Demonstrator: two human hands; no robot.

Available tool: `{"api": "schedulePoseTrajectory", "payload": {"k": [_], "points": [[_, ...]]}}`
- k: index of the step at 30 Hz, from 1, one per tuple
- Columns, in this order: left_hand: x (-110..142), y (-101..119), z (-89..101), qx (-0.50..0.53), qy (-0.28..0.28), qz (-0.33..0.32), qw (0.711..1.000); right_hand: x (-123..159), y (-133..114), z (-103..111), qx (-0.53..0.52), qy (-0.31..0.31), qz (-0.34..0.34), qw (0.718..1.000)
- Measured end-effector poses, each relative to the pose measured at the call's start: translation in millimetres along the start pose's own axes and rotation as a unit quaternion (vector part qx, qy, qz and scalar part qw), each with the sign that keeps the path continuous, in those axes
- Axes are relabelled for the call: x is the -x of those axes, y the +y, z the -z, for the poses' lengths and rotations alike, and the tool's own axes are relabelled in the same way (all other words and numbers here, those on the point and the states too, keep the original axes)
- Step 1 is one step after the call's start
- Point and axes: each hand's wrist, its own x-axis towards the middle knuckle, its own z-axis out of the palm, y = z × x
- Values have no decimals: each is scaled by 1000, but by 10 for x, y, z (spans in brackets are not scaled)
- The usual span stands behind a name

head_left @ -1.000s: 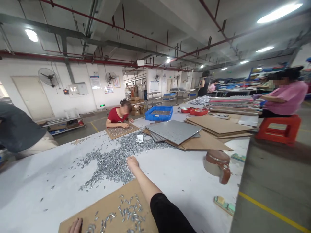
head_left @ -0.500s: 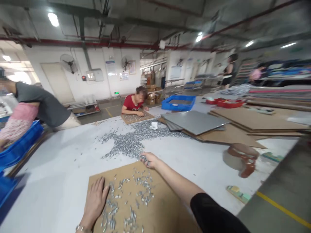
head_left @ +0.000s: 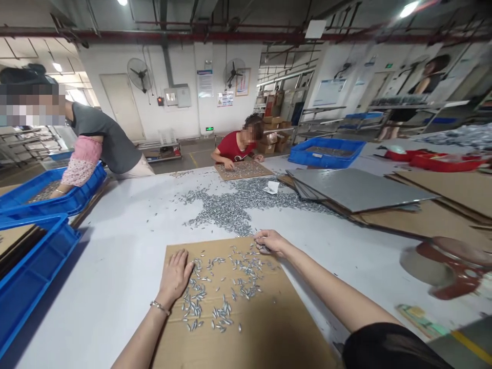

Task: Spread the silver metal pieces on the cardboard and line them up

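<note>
A brown cardboard sheet (head_left: 269, 318) lies before me on the white table, with many small spindle-shaped metal pieces (head_left: 224, 313) scattered over it. My left hand (head_left: 176, 274) rests flat on the sheet's left edge, fingers stretched out and holding nothing. At the far right corner of the sheet, my right hand (head_left: 272, 242) is curled around some small metal pieces; how many it holds is hidden. Just beyond it spreads a large loose pile of the same metal pieces (head_left: 226, 210).
Blue trays (head_left: 38, 277) stand on the left, where a co-worker (head_left: 103, 138) reaches into one. Across the table another co-worker (head_left: 236, 148) bends over a cardboard sheet. To the right are a grey sheet (head_left: 357, 187) on stacked cardboard and a brown stool-like object (head_left: 453, 261).
My right hand has drawn back from the pile's edge to the cardboard's far corner, still closed on metal pieces. My left hand stays flat on the cardboard. The view has turned left.
</note>
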Motion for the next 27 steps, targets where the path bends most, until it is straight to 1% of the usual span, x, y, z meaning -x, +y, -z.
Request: {"api": "schedulePoseTrajectory", "payload": {"k": [4, 7, 11, 15, 17, 18, 21, 23, 27], "points": [[-6, 12, 31, -6, 5, -11, 1000, 103, 9, 139, 45, 20, -10, 999], [-7, 28, 58, -2, 2, -9, 1000, 259, 69, 229, 71, 9, -14, 997], [-14, 59, 84, 5, -1, -7, 1000, 499, 240, 312, 104, -19, -20, 994], [-17, 91, 110, 8, -3, -10, 1000, 763, 457, 312, 141, -47, -24, 989], [-16, 106, 126, 10, -10, -6, 1000, 914, 539, 271, 203, -73, 13, 976], [-16, 114, 133, 12, -11, -5, 1000, 993, 568, 239, 244, -91, 49, 964], [-12, 134, 150, 15, -8, -4, 1000, 1218, 621, 83, 344, -140, 192, 908], [-10, 145, 157, 12, -8, -3, 1000, 1343, 650, -60, 378, -157, 259, 875], [-4, 153, 169, 6, -14, 3, 1000, 1532, 739, -330, 412, -183, 323, 832]]}}
